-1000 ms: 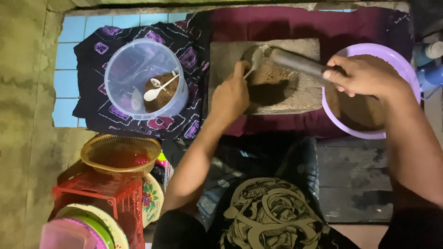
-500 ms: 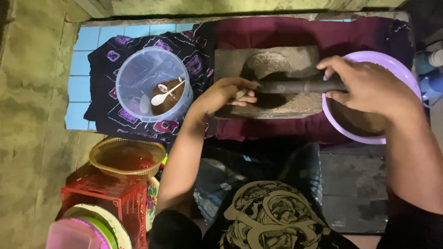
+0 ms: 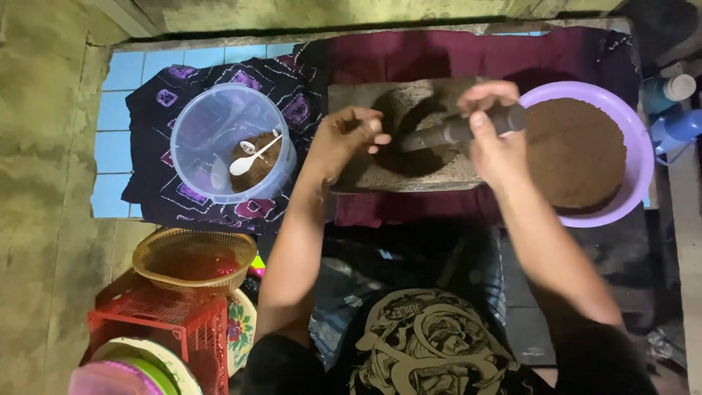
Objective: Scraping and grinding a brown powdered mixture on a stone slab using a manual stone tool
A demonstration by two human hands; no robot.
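A grey stone grinding slab (image 3: 439, 172) lies on a dark red cloth in front of me. My right hand (image 3: 493, 139) grips a dark stone roller (image 3: 450, 132) that rests across the slab's hollow. My left hand (image 3: 347, 139) sits at the slab's left edge, fingers curled and touching the stone. Just right of the slab is a purple bowl (image 3: 636, 157) filled with brown powder (image 3: 574, 150). To the left stands a clear plastic tub (image 3: 230, 143) with some brown powder and a white spoon (image 3: 252, 157) in it.
The tub stands on a black and purple patterned cloth (image 3: 292, 88) over blue tiles. At lower left are a woven basket (image 3: 194, 256), a red plastic crate (image 3: 168, 329) and stacked plates. A blue bottle (image 3: 676, 124) stands at the far right, a concrete wall behind.
The roller's left end has swung back toward me and my right hand has moved left off the purple bowl, uncovering its powder. My left hand stays at the slab's left edge.
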